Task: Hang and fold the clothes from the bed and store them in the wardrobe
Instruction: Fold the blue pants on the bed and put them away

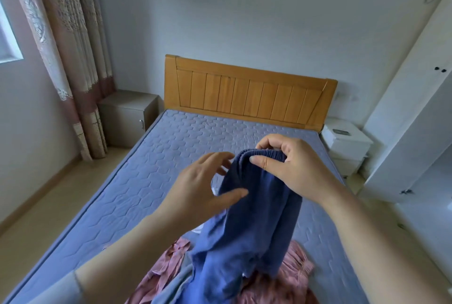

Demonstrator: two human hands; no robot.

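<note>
A blue pair of trousers [247, 227] with an elastic waistband hangs above the bed [151, 174]. My right hand [291, 164] pinches the waistband at its top, thumb in front and fingers curled behind. Just left of the fabric my left hand [203, 186] is spread, fingers relaxed, its thumb brushing the cloth and gripping nothing. Under the trousers, at the foot of the bed, lies a crumpled pink garment [288, 279] with a bit of white cloth [198, 229] showing beside it. The white wardrobe [415, 117] stands to the right.
A wooden headboard [247, 95] backs the blue quilted mattress. A grey bedside cabinet [127, 117] sits at the left by the curtains [73, 58]. A white nightstand [344, 147] stands between bed and wardrobe. Beige floor runs along the bed's left side.
</note>
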